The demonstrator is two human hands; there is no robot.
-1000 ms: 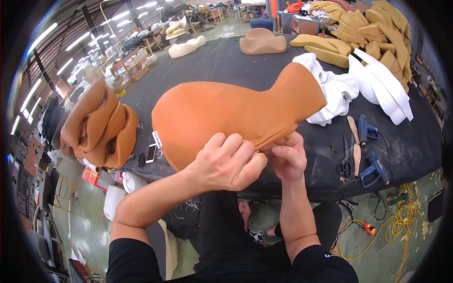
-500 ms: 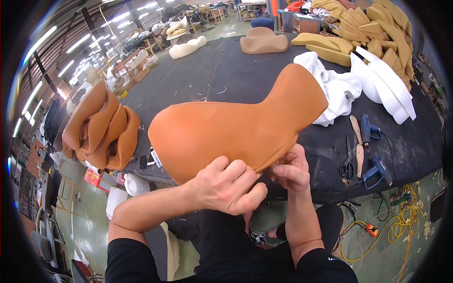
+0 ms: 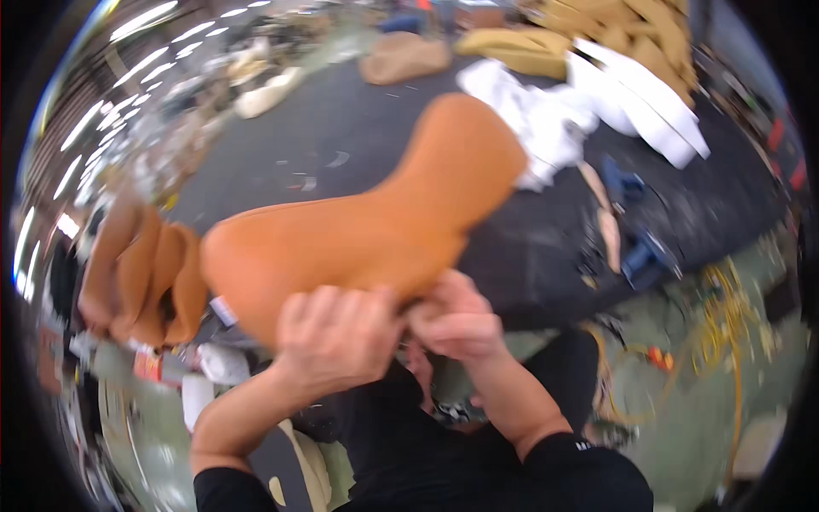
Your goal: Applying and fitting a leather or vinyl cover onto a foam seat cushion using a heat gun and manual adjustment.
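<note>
An orange-brown leather-look padded cushion (image 3: 341, 230), broad at the left and rising to a curved lobe at the right, is held up over the table's near edge. My left hand (image 3: 337, 333) is closed over its lower edge, fingers bent over the near side. Beside it, my right hand (image 3: 452, 320) grips the same edge with thumb and fingers bunched together. Motion blurs both hands, and the fingertips under the edge are hidden. A small white tag (image 3: 223, 311) sticks out at the cushion's lower left.
Similar orange-brown cushions (image 3: 145, 273) are piled at the left. White cloth (image 3: 546, 119) and white curved pieces (image 3: 631, 98) lie on the dark table (image 3: 341, 102). Two blue heat guns, the nearer one (image 3: 648, 256) by the table edge, sit at the right. Yellow hose (image 3: 725, 316) coils on the floor.
The whole view has shifted and blurred, with table items now farther left. My left hand has changed from a bunched fist at the edge to fingers laid over it, close to the right.
</note>
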